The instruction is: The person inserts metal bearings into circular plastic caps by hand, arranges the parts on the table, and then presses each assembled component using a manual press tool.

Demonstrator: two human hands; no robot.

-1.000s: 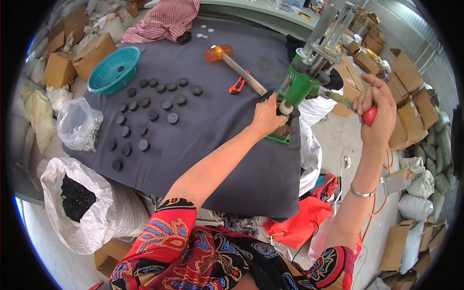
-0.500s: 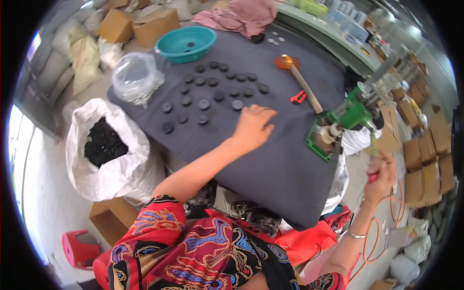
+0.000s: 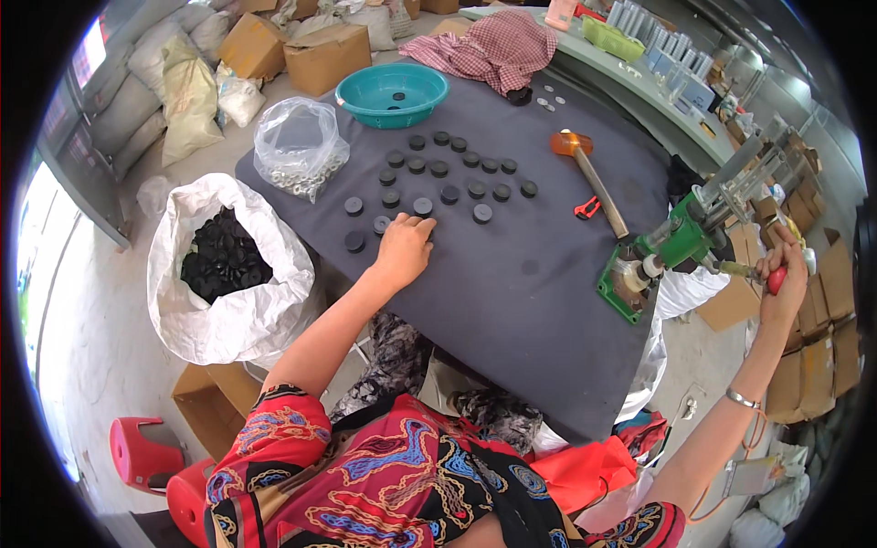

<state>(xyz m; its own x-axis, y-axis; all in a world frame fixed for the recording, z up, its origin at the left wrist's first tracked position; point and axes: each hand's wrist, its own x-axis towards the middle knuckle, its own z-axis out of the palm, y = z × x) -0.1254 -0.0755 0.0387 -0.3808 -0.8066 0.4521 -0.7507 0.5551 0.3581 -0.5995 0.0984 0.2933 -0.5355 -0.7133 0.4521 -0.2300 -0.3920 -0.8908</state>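
Note:
Several short black round pieces, like thick discs, stand spread over the dark cloth of the table. My left hand is at the near side of this group, its fingers curled down over one disc, which they mostly hide. Another disc stands just left of the fingers. At the table's right edge is a green hand press with a pale round part on its base. Out to the right, my right hand is closed round the press's lever handle, which has a red grip end.
A mallet with an orange head and a red-handled tool lie left of the press. Farther left are a teal basin, a clear bag of metal rings and a white sack of black pieces. A checked cloth lies behind.
My left hand has moved left and down onto a disc. My right hand has swung the press's lever up and outward to the right. The view has shifted slightly.

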